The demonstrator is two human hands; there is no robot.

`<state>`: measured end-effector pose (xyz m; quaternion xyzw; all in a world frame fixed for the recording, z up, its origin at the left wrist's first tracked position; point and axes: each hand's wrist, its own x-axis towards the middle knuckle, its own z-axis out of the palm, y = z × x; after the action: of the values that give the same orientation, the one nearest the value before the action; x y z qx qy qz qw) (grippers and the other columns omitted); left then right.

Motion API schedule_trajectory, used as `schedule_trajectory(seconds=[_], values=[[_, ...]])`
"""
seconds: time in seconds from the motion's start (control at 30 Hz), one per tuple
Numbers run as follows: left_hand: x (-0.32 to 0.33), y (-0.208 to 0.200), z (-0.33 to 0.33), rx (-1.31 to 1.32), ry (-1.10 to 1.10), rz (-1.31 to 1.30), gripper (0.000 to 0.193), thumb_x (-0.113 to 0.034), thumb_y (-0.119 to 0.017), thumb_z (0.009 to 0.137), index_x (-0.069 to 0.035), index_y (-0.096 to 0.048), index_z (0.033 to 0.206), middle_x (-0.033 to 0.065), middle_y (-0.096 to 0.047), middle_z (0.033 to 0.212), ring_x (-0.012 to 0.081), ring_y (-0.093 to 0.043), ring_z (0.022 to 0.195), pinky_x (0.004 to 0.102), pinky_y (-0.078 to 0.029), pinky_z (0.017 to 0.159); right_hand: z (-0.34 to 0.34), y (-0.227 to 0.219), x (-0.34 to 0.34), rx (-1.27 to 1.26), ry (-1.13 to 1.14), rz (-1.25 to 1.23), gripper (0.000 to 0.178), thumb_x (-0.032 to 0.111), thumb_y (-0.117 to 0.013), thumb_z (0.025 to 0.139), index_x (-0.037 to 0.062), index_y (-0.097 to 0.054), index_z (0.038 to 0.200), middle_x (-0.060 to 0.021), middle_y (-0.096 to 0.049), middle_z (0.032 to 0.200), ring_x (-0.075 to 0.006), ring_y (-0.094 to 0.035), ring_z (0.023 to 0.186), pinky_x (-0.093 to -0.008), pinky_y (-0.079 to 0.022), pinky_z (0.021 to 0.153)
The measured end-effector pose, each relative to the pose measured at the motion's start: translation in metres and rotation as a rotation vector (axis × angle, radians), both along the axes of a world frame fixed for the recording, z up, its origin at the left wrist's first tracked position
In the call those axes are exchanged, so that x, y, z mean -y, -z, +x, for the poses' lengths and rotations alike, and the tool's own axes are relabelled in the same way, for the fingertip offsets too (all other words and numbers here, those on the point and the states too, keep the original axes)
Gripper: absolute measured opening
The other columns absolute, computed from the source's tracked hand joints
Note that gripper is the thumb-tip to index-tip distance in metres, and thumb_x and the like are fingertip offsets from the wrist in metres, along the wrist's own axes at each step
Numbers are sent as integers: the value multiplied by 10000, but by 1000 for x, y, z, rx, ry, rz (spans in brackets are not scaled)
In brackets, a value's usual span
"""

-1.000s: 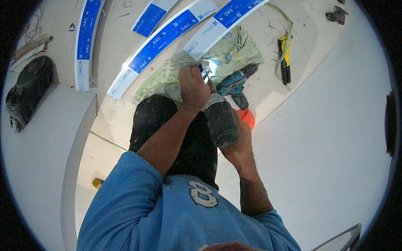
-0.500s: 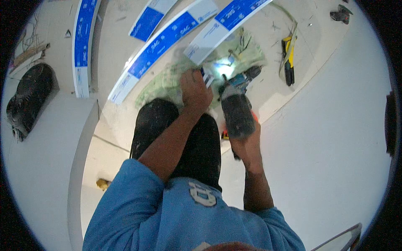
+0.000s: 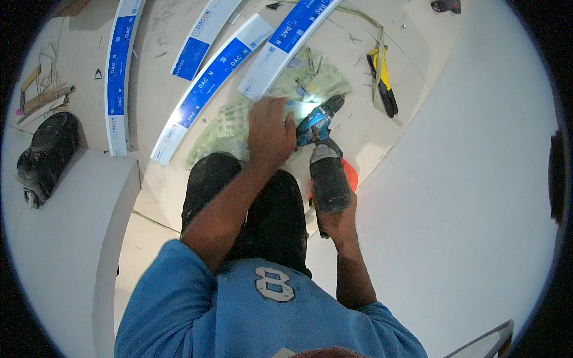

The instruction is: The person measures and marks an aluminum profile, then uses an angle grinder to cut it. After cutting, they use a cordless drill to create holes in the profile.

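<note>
The right hand [image 3: 339, 222] is wrapped around the grip of a teal and black cordless drill [image 3: 322, 152], whose dark battery end points back toward the person and whose nose points away, its work light making a bright white spot on the floor [image 3: 412, 179]. The left hand [image 3: 270, 132] is curled narrow, knuckles up, just beside the drill's nose and pressed down on a pale green patterned sheet [image 3: 224, 122] that lies flat on the floor in front of the dark knees; what its fingers pinch cannot be told. An orange object [image 3: 351, 176] peeks out from under the drill. Beyond the sheet, toward the far edge of the floor, lie four long white strips with blue label bands [image 3: 209, 89], fanned side by side and bent by the lens. A yellow and black hand tool [image 3: 385, 86] lies to the right of them. At the left edge sits a black round device [image 3: 48, 155] beside a white panel [image 3: 65, 238].
</note>
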<state>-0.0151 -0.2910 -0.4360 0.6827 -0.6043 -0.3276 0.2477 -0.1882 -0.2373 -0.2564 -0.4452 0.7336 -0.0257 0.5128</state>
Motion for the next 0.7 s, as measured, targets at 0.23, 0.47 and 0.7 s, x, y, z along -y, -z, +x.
schedule_trajectory(seconds=[0.23,0.47,0.7], values=[[99,38,-1,262,645,-151,172,-85,-680,942,0,-728,1083,189,-728,1055,370,-733,1041,458,-623,911,-15,-19,-25,-59,-93,-210,403,82,-800,975,38,-718,1366,-167,-772,1277,-320,-763,1150,-469,-604,1018],[104,16,11,303,681,-170,184,-63,-695,925,-2,-734,1094,193,-723,1056,374,-733,1060,485,-630,922,-16,-29,-37,-21,-61,-313,346,74,-826,948,10,-756,1280,-170,-825,1224,-306,-800,1154,-420,-621,1004],[91,3,54,188,346,-114,119,-76,-731,903,-28,-743,1011,188,-696,1018,414,-707,1022,545,-595,888,-4,-29,-53,-22,-79,-300,257,136,-793,1029,102,-782,1283,-94,-831,1180,-282,-793,1116,-433,-618,975]])
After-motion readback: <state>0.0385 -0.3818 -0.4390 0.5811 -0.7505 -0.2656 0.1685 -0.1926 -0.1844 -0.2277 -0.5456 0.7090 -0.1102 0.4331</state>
